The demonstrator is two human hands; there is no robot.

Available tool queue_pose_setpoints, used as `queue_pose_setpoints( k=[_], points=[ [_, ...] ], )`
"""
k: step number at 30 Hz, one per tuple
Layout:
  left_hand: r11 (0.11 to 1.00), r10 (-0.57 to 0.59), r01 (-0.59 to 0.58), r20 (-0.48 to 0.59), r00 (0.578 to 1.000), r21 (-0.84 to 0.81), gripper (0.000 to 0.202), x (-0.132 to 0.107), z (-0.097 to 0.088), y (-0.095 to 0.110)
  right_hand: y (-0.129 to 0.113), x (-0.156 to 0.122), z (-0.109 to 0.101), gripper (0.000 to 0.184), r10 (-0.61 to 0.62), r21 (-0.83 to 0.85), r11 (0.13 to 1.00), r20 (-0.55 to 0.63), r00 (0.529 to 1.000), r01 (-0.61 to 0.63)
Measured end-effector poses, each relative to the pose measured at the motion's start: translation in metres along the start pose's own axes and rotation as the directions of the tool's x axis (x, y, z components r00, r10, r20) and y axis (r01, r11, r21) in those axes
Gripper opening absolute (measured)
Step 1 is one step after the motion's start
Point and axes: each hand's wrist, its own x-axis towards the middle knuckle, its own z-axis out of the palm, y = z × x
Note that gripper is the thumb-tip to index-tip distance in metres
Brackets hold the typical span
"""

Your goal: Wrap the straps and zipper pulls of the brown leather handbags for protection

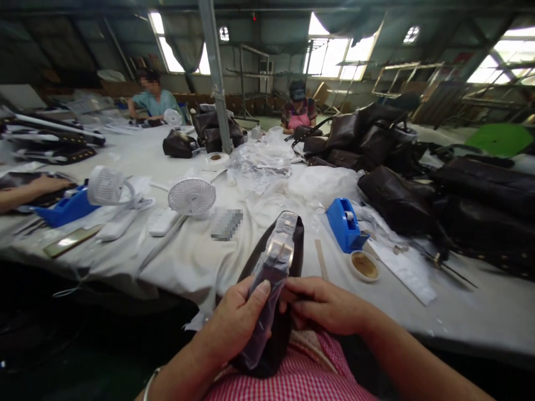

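A dark brown leather bag [292,236] stands on edge against my lap at the front edge of the table. Clear plastic wrap [279,250] covers its top and a metal fitting. My left hand [236,323] is closed round the wrapped side, thumb pressed on the plastic. My right hand [324,305] grips the bag's other side, fingers curled inward against it.
A white cloth [200,250] covers the table. On it lie two small white fans [191,195], blue tape dispensers [345,223], a tape roll [364,264], plastic bags [263,161] and a pile of dark bags [418,184] at right. Other people sit at the far side; another person's arm [29,189] rests at left.
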Motion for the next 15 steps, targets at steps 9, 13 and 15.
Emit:
queue_pose_setpoints(
  k=[9,13,15],
  points=[
    [0.999,0.033,-0.033,-0.001,0.999,-0.027,0.044,-0.007,-0.006,-0.001,0.017,0.009,0.020,0.024,0.203,0.053,0.979,-0.235,0.951,-0.196],
    [0.999,0.039,-0.040,-0.012,0.999,-0.022,0.043,-0.013,-0.008,0.000,0.021,0.013,0.028,0.034,0.167,0.276,0.955,-0.196,0.966,-0.109],
    [0.998,0.052,-0.052,-0.012,0.999,-0.028,0.043,-0.014,-0.009,0.000,0.019,0.013,0.034,0.043,0.149,0.453,0.890,-0.168,0.974,-0.058]
  ],
)
